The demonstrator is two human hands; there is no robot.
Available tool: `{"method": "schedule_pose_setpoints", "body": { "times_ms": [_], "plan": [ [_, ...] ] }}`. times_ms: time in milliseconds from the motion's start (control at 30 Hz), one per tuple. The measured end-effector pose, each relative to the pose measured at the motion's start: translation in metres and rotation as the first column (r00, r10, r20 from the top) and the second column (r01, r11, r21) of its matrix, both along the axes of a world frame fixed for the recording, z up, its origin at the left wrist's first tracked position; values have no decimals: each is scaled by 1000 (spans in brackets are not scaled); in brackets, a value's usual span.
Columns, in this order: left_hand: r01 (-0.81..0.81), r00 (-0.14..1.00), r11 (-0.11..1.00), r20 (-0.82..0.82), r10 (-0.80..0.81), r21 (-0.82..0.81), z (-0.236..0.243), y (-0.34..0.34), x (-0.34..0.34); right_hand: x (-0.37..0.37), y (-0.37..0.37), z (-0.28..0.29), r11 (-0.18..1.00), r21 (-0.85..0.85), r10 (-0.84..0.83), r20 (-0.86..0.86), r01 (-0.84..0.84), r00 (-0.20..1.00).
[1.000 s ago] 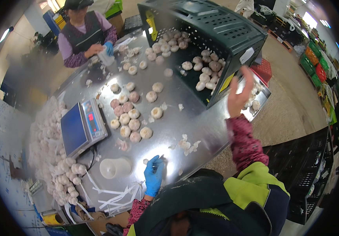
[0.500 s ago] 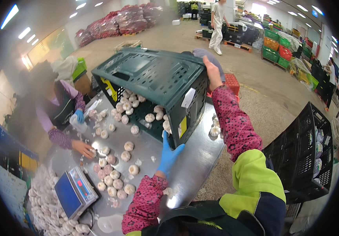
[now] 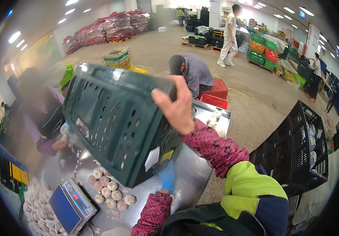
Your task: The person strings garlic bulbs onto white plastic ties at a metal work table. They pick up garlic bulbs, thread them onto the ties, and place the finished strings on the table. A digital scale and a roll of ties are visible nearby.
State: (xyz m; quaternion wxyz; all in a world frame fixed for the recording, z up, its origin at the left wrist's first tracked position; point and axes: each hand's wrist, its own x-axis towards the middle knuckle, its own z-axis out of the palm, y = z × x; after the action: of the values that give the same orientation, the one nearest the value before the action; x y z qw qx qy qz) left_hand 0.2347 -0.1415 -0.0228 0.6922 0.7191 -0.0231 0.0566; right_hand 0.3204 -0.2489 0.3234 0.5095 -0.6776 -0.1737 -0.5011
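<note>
Bare fingers of the right hand [image 3: 177, 105] are clamped over the upper edge of a dark green plastic crate [image 3: 110, 118], thumb on the near face. The left hand [image 3: 167, 176], in a blue glove, is at the crate's low near corner, beside a yellow strip [image 3: 167, 155] and a white label [image 3: 152, 158]; it is blurred there, so I cannot tell whether its fingers are closed on the plastic or only pressed to it. The crate is steeply tilted above a steel table [image 3: 195, 167], its slotted side toward the viewer and its inside hidden. Just below its bottom corner lies a loose cluster of whitish and pinkish garlic heads [image 3: 116, 195], next to a blue-topped scale [image 3: 73, 204]. Across the table, on the left, 1 co-worker [image 3: 45, 112] stands near the crate's far end. The likeliest trouble is the high edge slipping, since just 1 hand is plainly gripping it: the crate could then drop, bruising the garlic or knocking the scale. Swinging it too far left might bump the co-worker, and a sudden tilt could send any bulbs inside rolling off the table.
</note>
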Motion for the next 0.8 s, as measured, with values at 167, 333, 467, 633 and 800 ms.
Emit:
{"method": "schedule_pose_setpoints", "body": {
  "times_ms": [167,333,467,633,800],
  "plan": [
    [-34,999,996,-34,31,-85,-3,16,-20,-39,47,-2,979,-124,-148,138,165,979],
    [-181,951,916,301,70,358,-56,44,-23,-60,73,-3,980,-171,-79,146,104,986],
    [-167,978,985,133,159,49,-22,36,-34,-73,79,-9,980,-196,2,190,36,982],
    [-123,991,966,73,110,226,-23,53,-26,-35,51,-3,983,-84,-143,182,161,973],
    [-162,987,932,70,147,323,44,22,-11,45,-54,-31,985,67,-152,-107,160,983]
  ]
}}
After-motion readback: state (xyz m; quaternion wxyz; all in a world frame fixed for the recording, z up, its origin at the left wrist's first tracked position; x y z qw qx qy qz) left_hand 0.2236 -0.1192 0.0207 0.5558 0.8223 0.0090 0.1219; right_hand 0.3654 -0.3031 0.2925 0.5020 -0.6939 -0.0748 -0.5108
